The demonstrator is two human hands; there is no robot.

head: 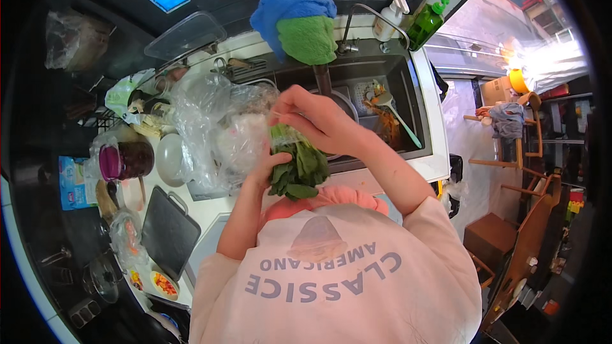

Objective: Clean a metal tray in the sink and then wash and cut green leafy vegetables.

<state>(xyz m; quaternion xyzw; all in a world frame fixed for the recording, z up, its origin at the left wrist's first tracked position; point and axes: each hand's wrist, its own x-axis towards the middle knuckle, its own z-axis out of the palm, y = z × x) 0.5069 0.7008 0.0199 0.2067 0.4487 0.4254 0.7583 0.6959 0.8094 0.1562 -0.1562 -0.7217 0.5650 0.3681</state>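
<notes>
A bunch of leafy greens lies against my left hand, which grips it from the left with the thumb across the stems. My right hand is above the stem end, its thumb and fingertips pinched together near a thin strand or tie that is hard to make out. What looks like clear plastic wraps part of the stems. Just left of the hands, a large clear plastic bag holds something whitish. The sink lies beyond the greens, partly hidden by my right hand and forearm.
A spatula and food scraps lie in the sink. Blue and green cloths drape over the faucet. A spray bottle and green pump bottle stand behind. At left are a white bowl, a dark cutting board and a purple-lidded jar.
</notes>
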